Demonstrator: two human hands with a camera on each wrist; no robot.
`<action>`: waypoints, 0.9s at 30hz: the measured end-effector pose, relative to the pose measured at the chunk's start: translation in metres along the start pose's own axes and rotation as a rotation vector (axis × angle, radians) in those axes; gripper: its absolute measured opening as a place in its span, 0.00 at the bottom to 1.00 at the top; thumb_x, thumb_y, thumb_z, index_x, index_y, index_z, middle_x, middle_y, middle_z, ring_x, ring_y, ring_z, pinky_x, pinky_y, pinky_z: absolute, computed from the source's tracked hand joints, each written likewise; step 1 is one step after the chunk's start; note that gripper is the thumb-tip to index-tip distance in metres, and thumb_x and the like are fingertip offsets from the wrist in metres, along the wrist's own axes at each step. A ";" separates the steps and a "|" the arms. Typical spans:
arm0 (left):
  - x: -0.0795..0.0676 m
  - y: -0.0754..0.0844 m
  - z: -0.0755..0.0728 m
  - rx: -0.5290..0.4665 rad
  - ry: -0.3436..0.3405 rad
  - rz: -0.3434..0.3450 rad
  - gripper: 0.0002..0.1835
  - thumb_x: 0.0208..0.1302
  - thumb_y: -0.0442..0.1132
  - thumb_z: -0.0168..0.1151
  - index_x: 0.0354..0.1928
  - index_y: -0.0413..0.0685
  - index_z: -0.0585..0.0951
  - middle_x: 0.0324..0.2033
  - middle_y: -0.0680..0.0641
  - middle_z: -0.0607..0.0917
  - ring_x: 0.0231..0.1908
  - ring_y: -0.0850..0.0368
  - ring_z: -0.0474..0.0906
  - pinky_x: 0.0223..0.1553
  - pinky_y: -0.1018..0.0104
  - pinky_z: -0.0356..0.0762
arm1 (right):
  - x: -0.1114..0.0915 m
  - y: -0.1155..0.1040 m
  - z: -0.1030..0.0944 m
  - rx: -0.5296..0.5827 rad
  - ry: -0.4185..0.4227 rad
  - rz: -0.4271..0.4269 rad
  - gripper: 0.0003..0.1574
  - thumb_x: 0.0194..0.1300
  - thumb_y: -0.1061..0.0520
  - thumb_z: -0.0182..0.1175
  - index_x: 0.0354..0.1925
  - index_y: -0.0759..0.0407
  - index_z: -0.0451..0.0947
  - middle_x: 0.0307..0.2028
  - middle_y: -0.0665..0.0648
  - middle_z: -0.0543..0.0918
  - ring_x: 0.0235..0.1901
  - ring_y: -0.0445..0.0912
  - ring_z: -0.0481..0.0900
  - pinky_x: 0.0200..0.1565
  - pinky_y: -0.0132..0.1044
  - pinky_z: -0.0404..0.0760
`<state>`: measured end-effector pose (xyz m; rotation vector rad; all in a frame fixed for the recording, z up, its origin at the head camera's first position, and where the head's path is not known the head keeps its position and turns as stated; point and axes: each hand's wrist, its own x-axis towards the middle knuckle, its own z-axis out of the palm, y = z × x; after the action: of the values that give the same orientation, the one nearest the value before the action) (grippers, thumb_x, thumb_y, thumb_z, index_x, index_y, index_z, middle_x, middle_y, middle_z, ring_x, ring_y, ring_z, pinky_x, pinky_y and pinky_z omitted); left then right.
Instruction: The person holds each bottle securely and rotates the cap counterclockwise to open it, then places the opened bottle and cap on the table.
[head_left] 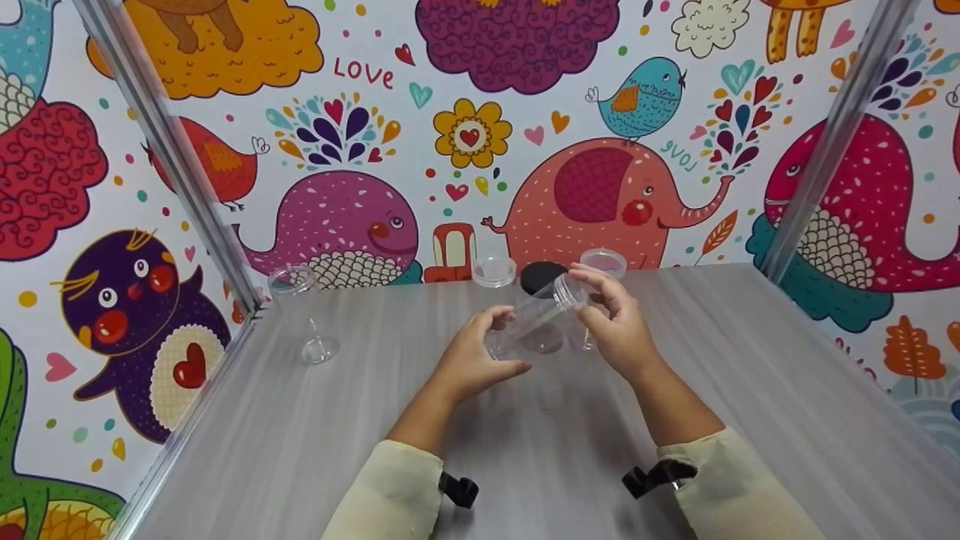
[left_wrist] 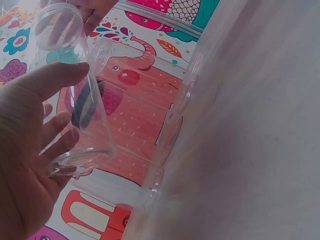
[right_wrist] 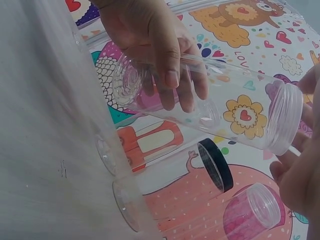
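Best squeezed lightly, the tilted jar (right_wrist: 232, 104) is being held near its base by the left hand (head_left: 474, 354), at its rim by the right hand (head_left: 621, 324).

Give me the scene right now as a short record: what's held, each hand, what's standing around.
Held: clear jar, tilted, mouth end raised on the right
Left hand: holds the clear jar near its base
Right hand: holds it at the mouth end
Clear cap on it: cannot tell
Behind: black-lidded jar, between left-side jar and right-side jar
Far left: standalone jar, upright
Surface: grey table
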<state>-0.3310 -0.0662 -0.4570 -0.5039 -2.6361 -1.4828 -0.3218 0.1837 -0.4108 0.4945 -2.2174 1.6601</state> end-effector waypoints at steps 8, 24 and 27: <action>-0.001 0.000 0.000 0.011 0.005 0.039 0.48 0.51 0.56 0.85 0.75 0.63 0.72 0.68 0.51 0.81 0.70 0.53 0.77 0.72 0.42 0.77 | 0.002 -0.001 -0.001 -0.159 0.002 0.131 0.34 0.73 0.38 0.67 0.71 0.46 0.76 0.52 0.59 0.79 0.46 0.53 0.75 0.41 0.37 0.85; 0.003 -0.006 -0.005 -0.127 0.104 0.016 0.48 0.52 0.50 0.85 0.75 0.61 0.71 0.69 0.51 0.81 0.70 0.50 0.76 0.73 0.36 0.75 | 0.002 -0.003 -0.002 0.018 0.068 0.056 0.31 0.73 0.47 0.68 0.70 0.47 0.74 0.58 0.52 0.78 0.54 0.50 0.76 0.51 0.33 0.83; 0.003 -0.008 -0.007 -0.173 0.173 0.023 0.47 0.53 0.51 0.85 0.74 0.65 0.71 0.69 0.55 0.80 0.72 0.52 0.75 0.74 0.35 0.73 | 0.004 -0.004 -0.004 0.050 0.084 0.034 0.32 0.72 0.51 0.68 0.71 0.51 0.72 0.60 0.54 0.78 0.54 0.51 0.77 0.50 0.33 0.83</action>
<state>-0.3377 -0.0755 -0.4592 -0.3975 -2.3781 -1.6748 -0.3231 0.1860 -0.4051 0.3945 -2.1404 1.7249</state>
